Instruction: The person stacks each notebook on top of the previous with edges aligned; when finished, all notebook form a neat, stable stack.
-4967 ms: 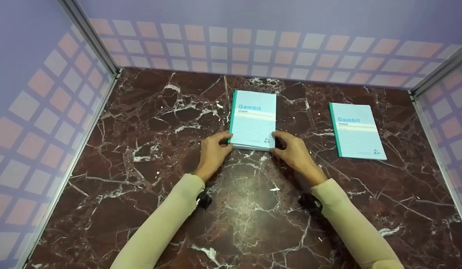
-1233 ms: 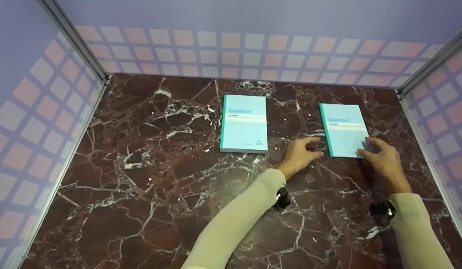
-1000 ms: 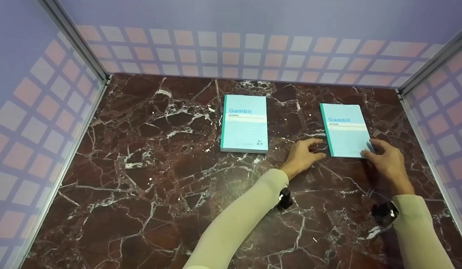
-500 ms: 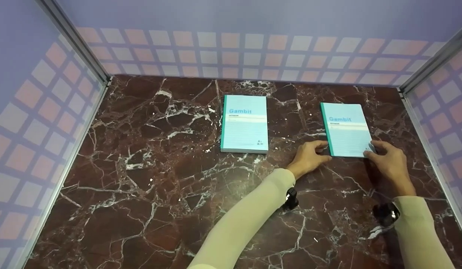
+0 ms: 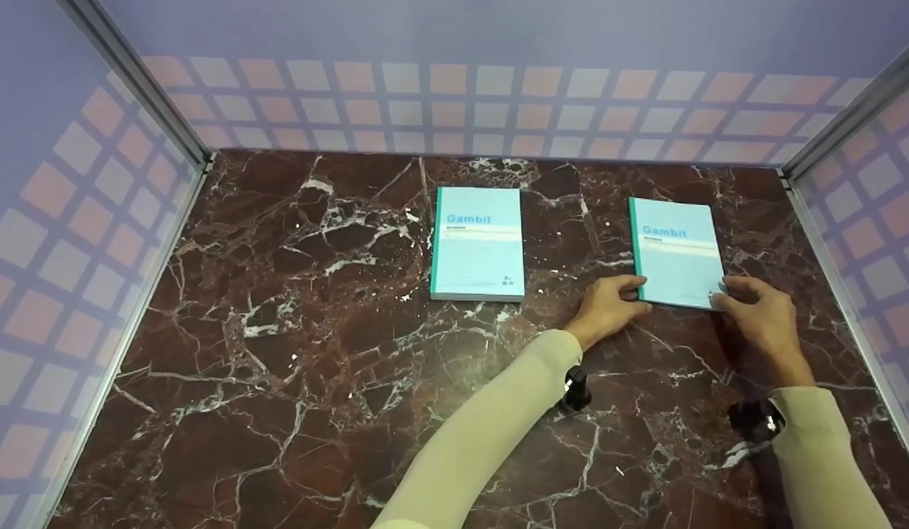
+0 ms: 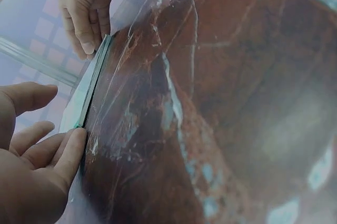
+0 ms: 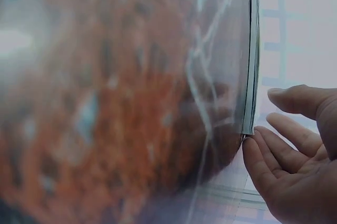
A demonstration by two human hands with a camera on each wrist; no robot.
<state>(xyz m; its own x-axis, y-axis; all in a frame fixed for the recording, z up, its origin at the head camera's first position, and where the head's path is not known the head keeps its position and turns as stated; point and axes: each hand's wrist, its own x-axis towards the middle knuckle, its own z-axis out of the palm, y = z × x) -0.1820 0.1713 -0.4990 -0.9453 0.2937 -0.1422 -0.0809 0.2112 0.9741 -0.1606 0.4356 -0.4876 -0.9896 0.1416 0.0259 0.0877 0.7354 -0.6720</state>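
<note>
Two pale blue "Gambit" notebooks with green spines lie on the marble-patterned table. My left hand (image 5: 608,305) is at the spine and lower left corner of the right notebook (image 5: 678,257), its fingertips against the edge. At the opposite lower corner my right hand (image 5: 763,312) holds that notebook's edge. In the left wrist view, a fingertip of the left hand (image 6: 47,155) meets the notebook's end (image 6: 95,84). The right wrist view has the right hand's fingertips (image 7: 250,147) at the notebook's corner, the thumb beside the cover.
The other notebook (image 5: 476,242), thicker at its near edge, lies left of both hands. The dark red marble tabletop (image 5: 278,411) is bounded by lilac walls (image 5: 498,37) with pink and white squares. Metal corner posts stand at the back left and right.
Both hands left the left notebook and went to the right one. The left hand moved right until its fingers met the spine; the notebook's left side has just shifted slightly up.
</note>
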